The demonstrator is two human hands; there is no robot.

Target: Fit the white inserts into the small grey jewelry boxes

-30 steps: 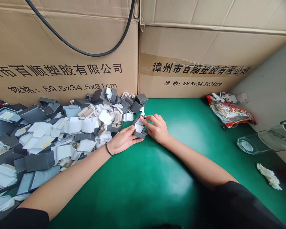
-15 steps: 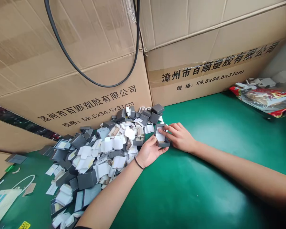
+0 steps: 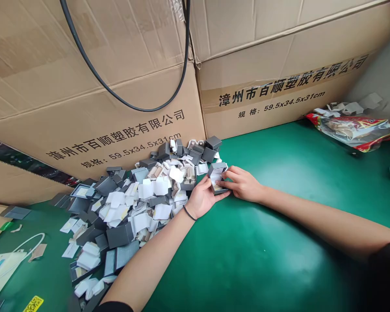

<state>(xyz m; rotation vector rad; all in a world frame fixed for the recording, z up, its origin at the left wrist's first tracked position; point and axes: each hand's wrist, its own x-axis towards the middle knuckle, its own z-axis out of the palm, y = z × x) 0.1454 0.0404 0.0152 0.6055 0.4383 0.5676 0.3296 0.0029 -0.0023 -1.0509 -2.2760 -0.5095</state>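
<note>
My left hand [image 3: 200, 200] holds a small dark grey cardboard box [image 3: 218, 167] from below and the left side, its fingers wrapped round the bottom. The box is open and tilted towards me. Inside lies a folded white paper insert [image 3: 216, 177]. From the right, my right hand [image 3: 245, 186] reaches into the box, thumb and fingers closed on the insert's edge; its fingertips are partly hidden by the box. Close by on the left spreads a heap of grey boxes and white paper inserts [image 3: 161, 186].
Large cardboard cartons [image 3: 133, 123] stand behind the green table [image 3: 234, 260]. A black cable [image 3: 143, 109] hangs in front of them. At the right back lies a red and clear plastic bag [image 3: 351, 130]. On the left are a white pouch with a cord [image 3: 4, 271] and a yellow printed code [image 3: 34, 304].
The view has shifted slightly. My right fingers have moved a little on the white insert, which now stands more folded inside the box. My left hand keeps its hold.
</note>
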